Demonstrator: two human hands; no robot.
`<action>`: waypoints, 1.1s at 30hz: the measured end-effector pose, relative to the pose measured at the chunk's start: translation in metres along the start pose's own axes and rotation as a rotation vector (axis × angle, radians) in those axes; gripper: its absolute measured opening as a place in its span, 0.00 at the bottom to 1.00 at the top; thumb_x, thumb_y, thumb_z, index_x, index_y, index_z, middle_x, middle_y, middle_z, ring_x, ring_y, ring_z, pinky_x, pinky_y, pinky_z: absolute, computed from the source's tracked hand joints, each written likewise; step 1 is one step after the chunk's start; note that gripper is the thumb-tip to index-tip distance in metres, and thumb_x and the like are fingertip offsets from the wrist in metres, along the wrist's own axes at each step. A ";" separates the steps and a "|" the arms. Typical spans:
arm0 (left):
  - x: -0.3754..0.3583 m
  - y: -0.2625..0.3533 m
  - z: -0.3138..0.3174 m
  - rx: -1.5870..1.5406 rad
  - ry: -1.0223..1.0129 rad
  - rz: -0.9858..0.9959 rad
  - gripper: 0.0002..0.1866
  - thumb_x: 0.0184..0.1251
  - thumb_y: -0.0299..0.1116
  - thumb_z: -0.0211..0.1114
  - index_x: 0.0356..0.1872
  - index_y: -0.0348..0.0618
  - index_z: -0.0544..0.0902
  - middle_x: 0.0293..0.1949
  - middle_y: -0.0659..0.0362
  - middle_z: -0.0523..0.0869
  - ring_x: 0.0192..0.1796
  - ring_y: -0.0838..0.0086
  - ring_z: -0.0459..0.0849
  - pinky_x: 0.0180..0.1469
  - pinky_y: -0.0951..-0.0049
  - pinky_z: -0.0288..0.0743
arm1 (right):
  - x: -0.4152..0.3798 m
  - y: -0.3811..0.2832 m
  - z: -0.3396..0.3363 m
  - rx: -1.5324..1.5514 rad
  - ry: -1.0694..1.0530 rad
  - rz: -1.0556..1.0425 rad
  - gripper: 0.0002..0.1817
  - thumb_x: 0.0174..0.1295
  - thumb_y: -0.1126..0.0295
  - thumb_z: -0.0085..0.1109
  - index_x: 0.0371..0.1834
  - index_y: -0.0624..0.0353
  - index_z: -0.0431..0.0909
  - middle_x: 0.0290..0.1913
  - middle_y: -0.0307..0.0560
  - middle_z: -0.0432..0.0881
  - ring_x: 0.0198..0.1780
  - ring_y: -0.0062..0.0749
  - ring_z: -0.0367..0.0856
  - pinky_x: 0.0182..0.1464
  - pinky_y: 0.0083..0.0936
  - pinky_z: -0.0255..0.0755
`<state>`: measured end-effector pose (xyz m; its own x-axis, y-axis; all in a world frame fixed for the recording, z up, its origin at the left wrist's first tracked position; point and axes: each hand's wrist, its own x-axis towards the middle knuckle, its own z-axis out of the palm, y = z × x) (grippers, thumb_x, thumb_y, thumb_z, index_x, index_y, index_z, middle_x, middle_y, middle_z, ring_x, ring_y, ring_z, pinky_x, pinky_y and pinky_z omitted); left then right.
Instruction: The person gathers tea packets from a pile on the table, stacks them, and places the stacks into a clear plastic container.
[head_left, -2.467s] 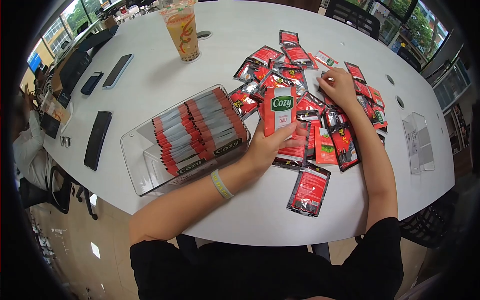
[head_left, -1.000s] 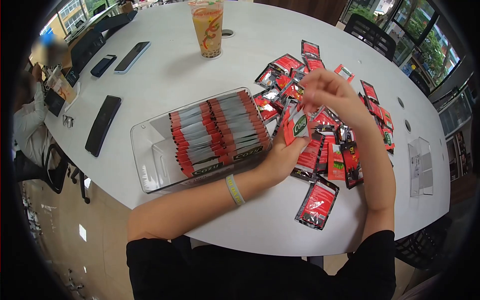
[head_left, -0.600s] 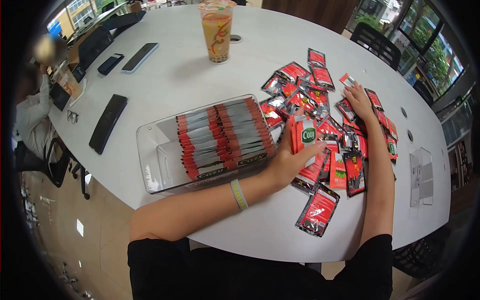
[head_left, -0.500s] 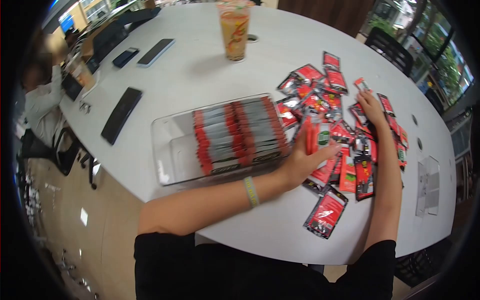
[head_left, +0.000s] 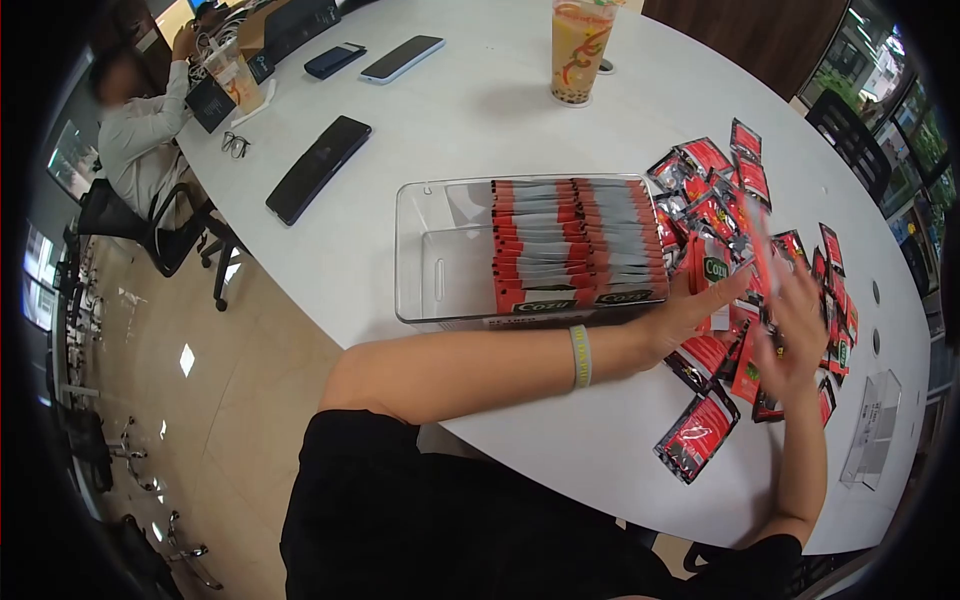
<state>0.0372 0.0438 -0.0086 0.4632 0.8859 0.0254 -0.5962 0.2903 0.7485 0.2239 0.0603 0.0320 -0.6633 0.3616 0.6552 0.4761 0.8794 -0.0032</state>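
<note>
My left hand is closed around a small stack of red Cozy sachets, just past the right end of a clear plastic box. My right hand, smeared by motion, grips a single sachet, seen nearly edge-on. Inside the clear box, red and grey Cozy sachets stand packed in two rows on the right side; its left part shows bare plastic. Loose red and black sachets lie in a scattered heap under and around both hands.
A cup of bubble tea stands beyond the box. Toward the left lie a black phone, a light-edged phone and a dark wallet-like item. A clear holder sits near the right edge. Another person sits at left.
My right hand has come back from the far side of the heap toward my left hand, now with a sachet raised. The view has shifted left; my left hand keeps its stack.
</note>
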 end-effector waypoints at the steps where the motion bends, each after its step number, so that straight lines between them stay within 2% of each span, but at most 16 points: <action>1: -0.002 0.002 0.002 -0.110 -0.008 -0.001 0.30 0.55 0.56 0.64 0.51 0.48 0.71 0.46 0.62 0.75 0.47 0.81 0.75 0.45 0.77 0.74 | -0.006 -0.017 0.000 0.017 -0.056 0.012 0.22 0.41 0.78 0.59 0.45 0.64 0.76 0.53 0.59 0.76 0.55 0.49 0.75 0.62 0.46 0.58; 5: -0.002 -0.004 -0.004 -0.065 0.010 -0.038 0.28 0.64 0.56 0.53 0.56 0.47 0.66 0.46 0.60 0.75 0.50 0.78 0.75 0.53 0.72 0.70 | -0.016 -0.042 0.025 0.042 -0.045 0.017 0.16 0.39 0.74 0.64 0.35 0.64 0.78 0.48 0.57 0.79 0.51 0.45 0.78 0.60 0.47 0.59; 9: -0.003 0.002 -0.004 0.007 -0.060 -0.037 0.21 0.67 0.51 0.48 0.44 0.42 0.74 0.38 0.60 0.79 0.43 0.78 0.79 0.48 0.76 0.72 | -0.013 -0.043 0.021 0.065 -0.013 -0.025 0.08 0.39 0.76 0.63 0.26 0.61 0.77 0.44 0.53 0.81 0.46 0.42 0.81 0.60 0.45 0.60; 12: -0.009 -0.001 0.000 0.050 -0.096 0.014 0.19 0.62 0.41 0.59 0.49 0.40 0.74 0.34 0.63 0.78 0.39 0.81 0.78 0.43 0.80 0.71 | -0.020 -0.041 0.004 0.270 0.035 0.084 0.05 0.43 0.77 0.61 0.19 0.59 0.74 0.37 0.50 0.83 0.38 0.37 0.83 0.58 0.42 0.61; 13: -0.012 -0.001 0.002 0.048 -0.111 0.001 0.19 0.62 0.41 0.59 0.49 0.40 0.74 0.34 0.63 0.78 0.39 0.81 0.78 0.43 0.80 0.71 | -0.022 -0.037 0.001 0.320 0.101 0.137 0.07 0.45 0.78 0.58 0.15 0.57 0.70 0.28 0.46 0.82 0.28 0.31 0.80 0.54 0.40 0.63; 15: -0.017 -0.003 0.005 0.197 -0.174 0.141 0.34 0.59 0.36 0.64 0.64 0.40 0.60 0.41 0.59 0.78 0.44 0.79 0.76 0.48 0.77 0.70 | -0.026 -0.025 0.001 0.335 0.196 0.325 0.06 0.50 0.80 0.56 0.18 0.61 0.72 0.31 0.49 0.80 0.29 0.30 0.76 0.48 0.33 0.65; 19: -0.023 -0.013 0.006 0.576 -0.299 0.316 0.43 0.53 0.35 0.67 0.68 0.46 0.53 0.49 0.50 0.72 0.50 0.69 0.75 0.51 0.71 0.69 | -0.024 0.008 0.015 0.094 0.212 0.545 0.05 0.55 0.74 0.57 0.30 0.63 0.80 0.38 0.47 0.82 0.40 0.37 0.79 0.51 0.32 0.64; 20: -0.023 -0.012 0.006 0.575 -0.313 0.308 0.43 0.53 0.35 0.67 0.68 0.46 0.53 0.49 0.50 0.72 0.50 0.69 0.75 0.51 0.71 0.69 | -0.027 0.010 0.017 0.084 0.218 0.557 0.05 0.55 0.74 0.57 0.30 0.63 0.80 0.38 0.47 0.82 0.40 0.37 0.79 0.51 0.32 0.64; 22: -0.022 -0.005 0.006 0.952 -0.518 0.418 0.40 0.51 0.32 0.69 0.66 0.48 0.59 0.47 0.52 0.71 0.41 0.70 0.73 0.43 0.72 0.70 | -0.031 0.013 0.020 0.111 -0.055 0.556 0.07 0.56 0.72 0.56 0.25 0.62 0.80 0.32 0.44 0.84 0.45 0.36 0.80 0.57 0.36 0.60; 23: -0.021 -0.012 0.007 0.914 -0.499 0.555 0.35 0.48 0.34 0.71 0.59 0.46 0.68 0.45 0.50 0.71 0.43 0.62 0.72 0.44 0.69 0.70 | -0.029 0.009 0.026 0.086 0.015 0.551 0.11 0.56 0.72 0.56 0.17 0.61 0.79 0.20 0.42 0.81 0.42 0.34 0.83 0.60 0.39 0.57; 24: -0.022 -0.013 0.008 0.911 -0.506 0.555 0.35 0.48 0.34 0.71 0.59 0.46 0.68 0.45 0.50 0.71 0.43 0.62 0.72 0.44 0.69 0.70 | -0.029 0.009 0.024 0.081 0.017 0.555 0.11 0.56 0.72 0.56 0.17 0.61 0.79 0.20 0.42 0.81 0.42 0.34 0.83 0.60 0.39 0.57; 26: -0.023 -0.014 0.008 0.960 -0.516 0.600 0.33 0.46 0.35 0.72 0.56 0.45 0.69 0.44 0.50 0.72 0.45 0.59 0.72 0.47 0.67 0.69 | -0.029 0.008 0.016 0.146 0.000 0.529 0.14 0.56 0.72 0.56 0.14 0.62 0.77 0.15 0.44 0.77 0.29 0.31 0.82 0.58 0.38 0.59; 27: -0.023 -0.013 0.007 0.972 -0.538 0.565 0.33 0.45 0.35 0.73 0.55 0.44 0.69 0.44 0.49 0.72 0.45 0.59 0.72 0.48 0.66 0.69 | -0.028 0.009 0.012 0.077 -0.021 0.552 0.16 0.55 0.71 0.57 0.11 0.62 0.76 0.12 0.45 0.74 0.19 0.30 0.76 0.48 0.32 0.67; 28: -0.021 -0.014 0.007 0.967 -0.548 0.562 0.33 0.45 0.35 0.73 0.55 0.44 0.69 0.44 0.49 0.72 0.45 0.59 0.72 0.48 0.66 0.69 | -0.029 0.013 0.011 0.071 -0.019 0.561 0.16 0.55 0.71 0.57 0.11 0.62 0.76 0.12 0.45 0.74 0.19 0.30 0.76 0.48 0.32 0.67; 31: -0.017 -0.016 0.008 0.908 -0.562 0.686 0.35 0.43 0.34 0.73 0.56 0.44 0.68 0.45 0.49 0.71 0.44 0.60 0.73 0.47 0.65 0.69 | -0.034 0.035 0.016 0.134 0.161 0.768 0.10 0.52 0.68 0.60 0.21 0.64 0.79 0.21 0.47 0.79 0.20 0.34 0.75 0.28 0.24 0.68; 33: -0.023 -0.020 0.011 0.634 -0.413 0.453 0.36 0.47 0.34 0.72 0.59 0.43 0.65 0.44 0.53 0.72 0.45 0.66 0.73 0.51 0.67 0.68 | -0.044 0.054 0.017 0.026 0.129 0.736 0.10 0.51 0.67 0.60 0.25 0.64 0.80 0.24 0.47 0.80 0.22 0.34 0.76 0.28 0.25 0.68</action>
<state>0.0453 0.0135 -0.0167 0.5439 0.6301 0.5542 -0.3603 -0.4212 0.8324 0.2688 0.0976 -0.0100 -0.1048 0.8215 0.5604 0.7559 0.4320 -0.4919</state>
